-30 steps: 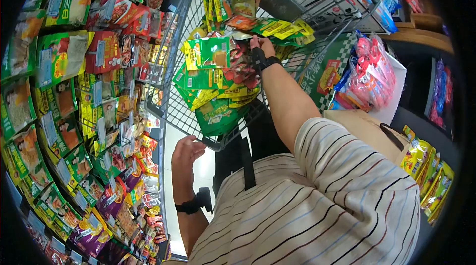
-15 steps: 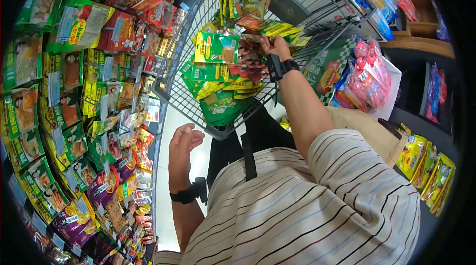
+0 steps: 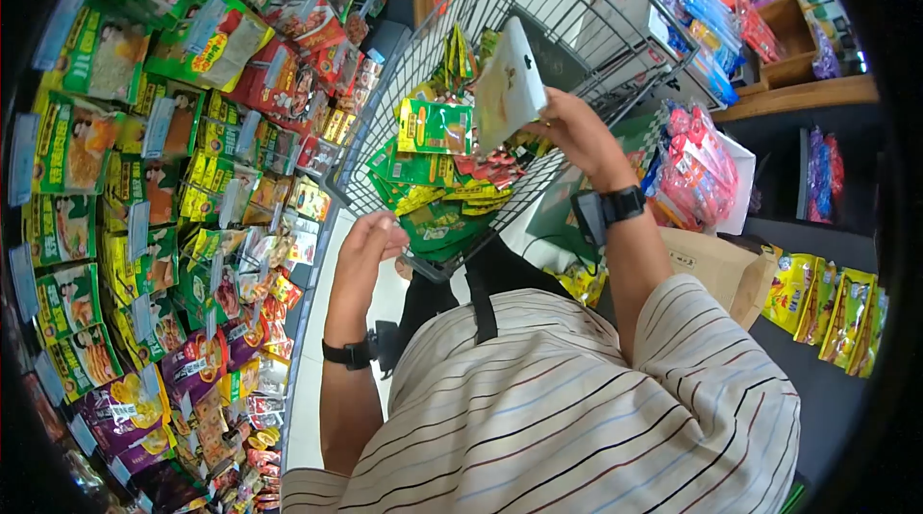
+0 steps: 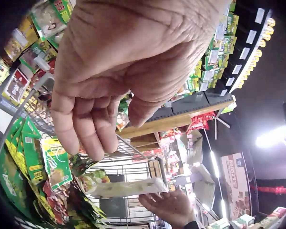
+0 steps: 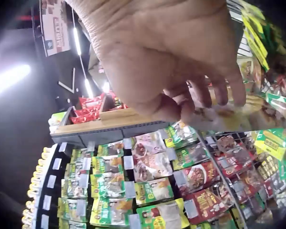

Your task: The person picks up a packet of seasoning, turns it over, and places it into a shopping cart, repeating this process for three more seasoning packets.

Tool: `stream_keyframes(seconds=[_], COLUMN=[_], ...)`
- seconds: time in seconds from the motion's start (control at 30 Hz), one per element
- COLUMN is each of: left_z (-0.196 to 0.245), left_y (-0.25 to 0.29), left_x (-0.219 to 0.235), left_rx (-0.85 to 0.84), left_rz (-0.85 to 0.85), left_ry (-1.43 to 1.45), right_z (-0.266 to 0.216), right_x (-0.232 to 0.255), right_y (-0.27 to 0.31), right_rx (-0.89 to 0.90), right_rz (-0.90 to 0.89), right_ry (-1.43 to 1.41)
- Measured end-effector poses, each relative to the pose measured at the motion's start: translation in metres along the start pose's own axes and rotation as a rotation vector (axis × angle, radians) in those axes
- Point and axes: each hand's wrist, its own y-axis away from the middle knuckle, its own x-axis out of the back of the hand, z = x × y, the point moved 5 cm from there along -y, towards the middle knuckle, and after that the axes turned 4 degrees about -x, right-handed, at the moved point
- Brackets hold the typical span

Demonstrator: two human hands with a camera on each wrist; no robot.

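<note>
My right hand [image 3: 582,134] pinches one edge of a flat pale packet [image 3: 510,86] and holds it tilted above the shopping cart [image 3: 440,274]. In the right wrist view, the fingers curl at the edge of this packet [image 5: 238,118]. Below it, a green-and-yellow packet [image 3: 437,126] lies on a pile with green packets [image 3: 437,233] and red ones [image 3: 495,168]. My left hand [image 3: 365,259] hovers by the cart's near left corner, fingers loosely bent and holding nothing. The left wrist view shows that hand [image 4: 128,71] above the cart's contents.
Rows of hanging food packets [image 3: 72,225] with price tags line the left side. To the right are a box of pink bagged goods [image 3: 697,168], a brown paper bag [image 3: 721,269] and yellow packets [image 3: 798,298]. A wooden ledge [image 3: 798,99] runs behind them.
My right hand has lifted the pale packet up out of the pile and drawn it right. My left hand has risen slightly towards the cart's corner. The view has shifted.
</note>
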Motion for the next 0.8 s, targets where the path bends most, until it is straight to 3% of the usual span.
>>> stream_keyframes(seconds=[0.1,0.23,0.37,0.47,0.63,0.73,0.77,0.8], left_z=[0.025,0.058,0.079,0.097,0.12,0.11,0.104,0.099], left_y=[-0.012,-0.023,-0.023,0.0,0.051,0.037,0.033,0.029], left_x=[-0.005,-0.006,-0.004,-0.008,-0.023,-0.01,0.005,0.019], left_rx=[-0.083,-0.217,-0.389,-0.584,-0.879,-0.94,-0.826,-0.717], left_rz=[-0.034,-0.032,0.004,0.032,0.214,0.272,0.279,0.295], left_ry=[-0.041,-0.072,-0.097,-0.165,-0.708,-0.509,-0.388,-0.261], right_z=[-0.067,-0.121,-0.141,-0.153,-0.162,-0.155,-0.153,-0.162], right_x=[-0.028,-0.054,-0.077,-0.105,-0.187,-0.237,-0.25,-0.26], right_y=[0.02,0.028,0.025,0.026,0.025,0.03,0.026,0.03], right_rx=[-0.121,-0.081,-0.017,-0.079,0.005,0.023,0.09,0.108], right_rz=[-0.121,-0.251,-0.435,-0.381,-0.398,-0.353,-0.455,-0.423], right_ry=[-0.459,-0.548,-0.737,-0.796,-0.692,-0.614,-0.61,-0.577])
